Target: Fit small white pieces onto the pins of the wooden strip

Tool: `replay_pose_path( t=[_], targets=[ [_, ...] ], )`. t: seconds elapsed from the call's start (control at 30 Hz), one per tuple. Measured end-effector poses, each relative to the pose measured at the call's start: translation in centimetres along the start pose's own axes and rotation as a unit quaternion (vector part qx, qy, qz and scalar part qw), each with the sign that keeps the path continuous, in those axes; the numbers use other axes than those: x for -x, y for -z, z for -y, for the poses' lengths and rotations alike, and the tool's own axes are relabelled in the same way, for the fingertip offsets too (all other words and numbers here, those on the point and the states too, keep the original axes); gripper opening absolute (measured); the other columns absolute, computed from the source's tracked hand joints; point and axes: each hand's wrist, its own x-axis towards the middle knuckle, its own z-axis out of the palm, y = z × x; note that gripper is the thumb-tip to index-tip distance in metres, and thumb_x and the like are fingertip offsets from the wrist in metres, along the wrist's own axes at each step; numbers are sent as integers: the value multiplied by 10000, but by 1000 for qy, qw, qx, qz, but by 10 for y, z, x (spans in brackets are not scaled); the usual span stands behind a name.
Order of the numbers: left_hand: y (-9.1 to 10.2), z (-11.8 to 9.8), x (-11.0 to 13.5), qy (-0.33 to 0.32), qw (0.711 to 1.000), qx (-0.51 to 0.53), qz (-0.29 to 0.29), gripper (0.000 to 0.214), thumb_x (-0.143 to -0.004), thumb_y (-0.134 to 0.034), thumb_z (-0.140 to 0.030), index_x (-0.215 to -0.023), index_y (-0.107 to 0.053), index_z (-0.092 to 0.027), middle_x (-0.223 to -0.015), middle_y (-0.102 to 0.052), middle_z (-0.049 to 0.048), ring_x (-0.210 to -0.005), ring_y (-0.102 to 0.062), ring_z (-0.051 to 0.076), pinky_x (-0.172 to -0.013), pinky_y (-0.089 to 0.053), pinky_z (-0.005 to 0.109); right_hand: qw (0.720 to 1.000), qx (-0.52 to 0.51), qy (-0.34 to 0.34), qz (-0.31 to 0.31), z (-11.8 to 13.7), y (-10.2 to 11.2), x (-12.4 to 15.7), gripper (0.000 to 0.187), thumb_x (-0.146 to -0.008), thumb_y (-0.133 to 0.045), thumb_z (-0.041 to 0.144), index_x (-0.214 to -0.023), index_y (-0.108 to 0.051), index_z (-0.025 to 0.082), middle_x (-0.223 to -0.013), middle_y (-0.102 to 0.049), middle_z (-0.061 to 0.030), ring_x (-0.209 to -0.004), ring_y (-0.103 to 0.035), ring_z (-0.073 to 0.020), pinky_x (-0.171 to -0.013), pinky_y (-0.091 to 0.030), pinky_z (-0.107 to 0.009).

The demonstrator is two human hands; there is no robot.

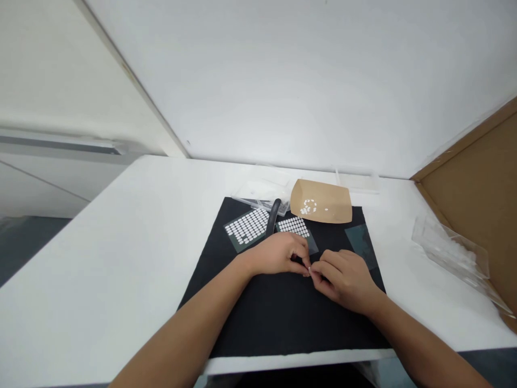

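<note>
My left hand [278, 254] and my right hand [344, 278] meet fingertip to fingertip over the black mat [299, 320]. Both are closed in a pinch around a tiny white piece [309, 268], mostly hidden by the fingers. Just beyond my left hand lie two sheets with rows of white oval stickers, the larger sticker sheet [249, 225] to the left and the smaller sticker sheet [294, 227] partly behind the hand. A black curved strip or handle [273, 217] lies between them. Farther back, a brown paper tray [339, 207] holds several small white pieces [309, 206].
A see-through sheet [359, 243] lies on the mat's right side. Clear plastic packaging [260, 191] sits behind the sticker sheets, and a clear case [357, 182] stands behind the tray. More clear plastic bags [452, 250] rest at the right, beside a brown board [476, 199].
</note>
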Motion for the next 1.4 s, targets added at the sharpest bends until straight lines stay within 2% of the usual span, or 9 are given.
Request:
replay_pose_path(
  t=[0.3, 0.6, 0.97, 1.23, 1.4],
  targets=[
    [0, 1, 0, 10, 1000, -1, 7, 111, -928, -827, -317, -910, -846, -209, -895, -746, 36, -840, -696, 163, -753, -489, 242, 1000, -18, -3, 11, -1, 2, -4, 167, -1008, -636, 181, -843, -658, 200, -755, -629, 9, -657, -513, -148, -656, -318, -344],
    [1, -1, 0, 20, 1000, 9, 8, 127, -944, -807, -327, -909, -854, -214, -906, -757, 36, -840, -702, 157, -743, -485, 235, 999, -24, 13, 45, -4, 7, -5, 185, -1082, -598, 230, -923, -681, 186, -834, -675, -17, -728, -538, -169, -688, -324, -356],
    [0, 0, 0, 15, 1000, -5, 5, 152, -951, -802, -363, -906, -868, -233, -900, -768, 35, -833, -706, 156, -744, -488, 240, 996, 37, 65, 55, -2, 11, -6, 233, -1091, -596, 164, -874, -676, 185, -780, -611, -7, -727, -514, -180, -657, -313, -370],
    [0, 0, 1, 17, 1000, -5, 5, 200, -957, -792, -399, -906, -862, -219, -888, -769, 44, -836, -701, 161, -750, -489, 246, 995, 39, 80, 48, 1, 12, -7, 253, -1095, -595, 176, -849, -655, 182, -779, -623, 2, -726, -512, -166, -655, -323, -374],
    [-1, 1, 1, 17, 1000, -2, 2, 158, -951, -799, -351, -927, -860, -208, -891, -765, 52, -830, -700, 163, -755, -497, 249, 995, 30, 83, 48, -1, 11, -5, 248, -1076, -612, 177, -830, -638, 193, -777, -625, 5, -718, -514, -159, -668, -356, -368]
  ],
)
